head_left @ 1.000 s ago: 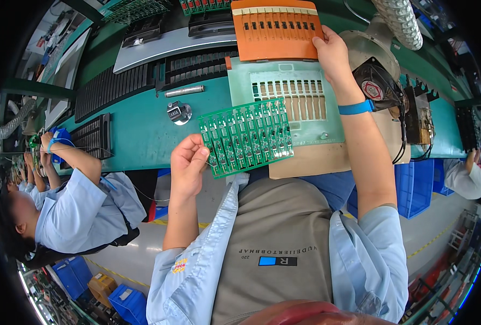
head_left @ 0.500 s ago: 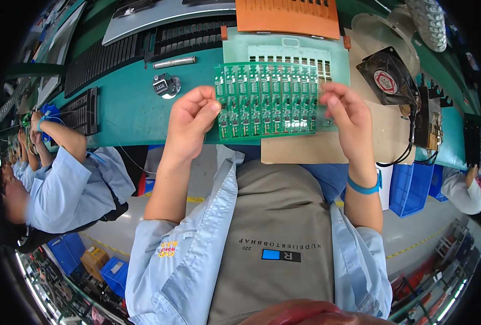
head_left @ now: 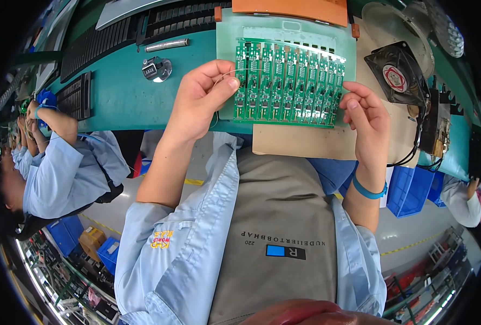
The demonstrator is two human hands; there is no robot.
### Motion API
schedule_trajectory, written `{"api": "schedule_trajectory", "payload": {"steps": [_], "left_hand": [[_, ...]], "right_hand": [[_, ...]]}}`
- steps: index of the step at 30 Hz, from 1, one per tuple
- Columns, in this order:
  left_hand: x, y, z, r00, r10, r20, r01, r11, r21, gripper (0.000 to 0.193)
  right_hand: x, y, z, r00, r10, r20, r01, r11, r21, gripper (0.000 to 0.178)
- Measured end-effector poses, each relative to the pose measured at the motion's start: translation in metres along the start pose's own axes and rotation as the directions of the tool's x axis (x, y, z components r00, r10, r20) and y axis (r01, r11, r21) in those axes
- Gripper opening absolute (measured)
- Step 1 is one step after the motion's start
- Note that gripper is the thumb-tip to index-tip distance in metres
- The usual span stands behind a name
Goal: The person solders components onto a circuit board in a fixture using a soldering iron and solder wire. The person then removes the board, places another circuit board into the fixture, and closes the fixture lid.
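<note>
A green circuit board panel (head_left: pixel 289 84), made of several narrow strips with small parts on them, is held up in front of me. At its left edge my left hand (head_left: pixel 205 100) is closed, thumb and fingers pinching the rim. My right hand (head_left: pixel 366 116) has its fingers curled at the opposite edge, fingertips against it. A thin pale strand (head_left: pixel 217 84) runs by my left fingers and over the panel's upper left part. Behind the panel, a pale green translucent sheet (head_left: pixel 227 40) with a row of slots is partly hidden.
A round metal counter (head_left: pixel 157 69) and a metal tube (head_left: pixel 167 45) lie on the green mat at left. Black slotted racks (head_left: pixel 97 49) stand beyond. Brown cardboard (head_left: pixel 300 142) lies under my right side, near a black fan (head_left: pixel 394 78) with cables. A co-worker (head_left: pixel 56 162) sits at left.
Both hands have shifted right with the panel, which now sits higher and slightly turned. The thin strand now shows across my left fingers and the panel. My head view has shifted somewhat too.
</note>
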State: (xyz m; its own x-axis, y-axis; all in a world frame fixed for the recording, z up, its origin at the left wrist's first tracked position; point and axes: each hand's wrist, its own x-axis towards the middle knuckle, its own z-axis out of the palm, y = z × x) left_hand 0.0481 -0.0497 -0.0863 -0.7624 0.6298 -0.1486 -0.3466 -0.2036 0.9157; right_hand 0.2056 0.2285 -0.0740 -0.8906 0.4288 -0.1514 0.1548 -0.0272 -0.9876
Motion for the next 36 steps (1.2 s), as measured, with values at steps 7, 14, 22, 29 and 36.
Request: {"api": "schedule_trajectory", "payload": {"steps": [7, 14, 22, 29, 36], "left_hand": [[0.000, -0.001, 0.006, 0.999, 0.005, -0.037, -0.004, 0.999, 0.034, 0.015], [0.015, -0.009, 0.009, 0.986, 0.119, -0.120, -0.088, 0.967, 0.239, 0.014], [0.026, -0.011, 0.009, 0.963, 0.207, -0.172, -0.115, 0.895, 0.431, 0.019], [0.022, 0.007, 0.015, 0.966, 0.220, -0.138, -0.051, 0.680, 0.731, 0.024], [0.023, 0.014, 0.015, 0.962, 0.265, -0.070, -0.094, 0.558, 0.825, 0.025]], "right_hand": [[0.005, -0.004, 0.002, 0.999, 0.029, -0.028, -0.029, 1.000, 0.011, 0.029], [0.023, 0.000, 0.005, 1.000, -0.014, -0.026, 0.017, 0.989, 0.144, 0.031], [0.037, 0.007, 0.003, 0.999, -0.006, -0.034, 0.011, 0.986, 0.165, 0.035], [0.041, 0.006, 0.008, 0.997, -0.012, -0.082, 0.015, 0.999, 0.036, 0.034], [0.046, 0.005, 0.011, 0.994, -0.005, -0.106, 0.005, 1.000, 0.004, 0.033]]}}
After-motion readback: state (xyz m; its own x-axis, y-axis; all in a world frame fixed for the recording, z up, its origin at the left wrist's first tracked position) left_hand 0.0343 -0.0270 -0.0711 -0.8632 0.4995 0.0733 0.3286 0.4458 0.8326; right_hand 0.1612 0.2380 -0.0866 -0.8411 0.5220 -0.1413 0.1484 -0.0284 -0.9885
